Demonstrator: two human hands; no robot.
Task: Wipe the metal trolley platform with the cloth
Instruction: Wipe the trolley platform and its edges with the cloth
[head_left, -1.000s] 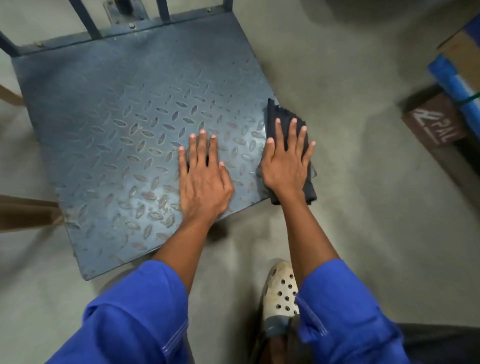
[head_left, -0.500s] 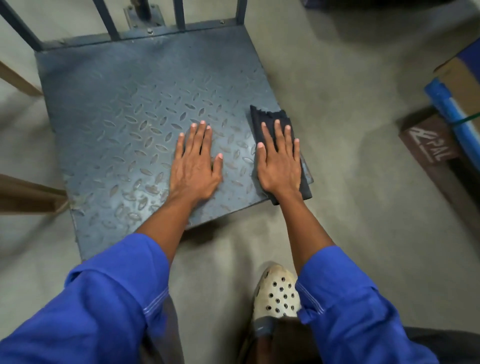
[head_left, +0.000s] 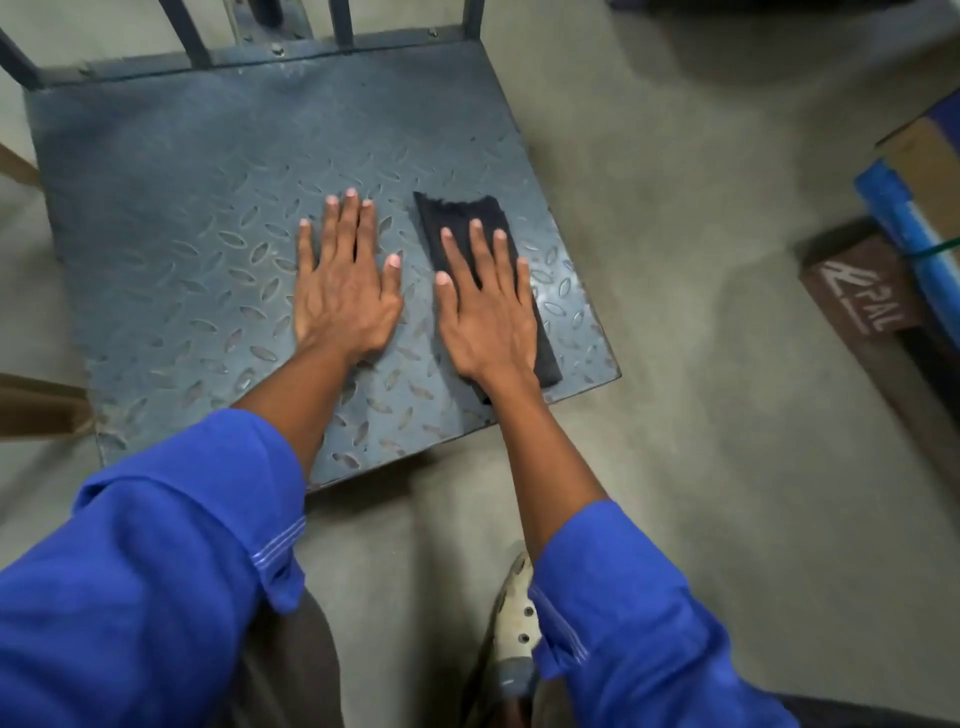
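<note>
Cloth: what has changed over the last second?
The right hand slid the cloth left, from overhanging the right edge of the platform to fully on it. The left hand moved farther in from the near edge. Unchanged: both hands flat, right pressing the cloth, left on bare metal.

Hidden beneath right hand: middle of cloth. Cut off at top edge, beyond that hand: trolley uprights. Blurred there too: platform tread. Partly behind right sleeve: shoe.

A folded dark cloth is pressed flat on the tread-plate trolley platform under the right hand, fingers straight; the left hand is laid flat just beside it, at its nine o'clock.
</note>
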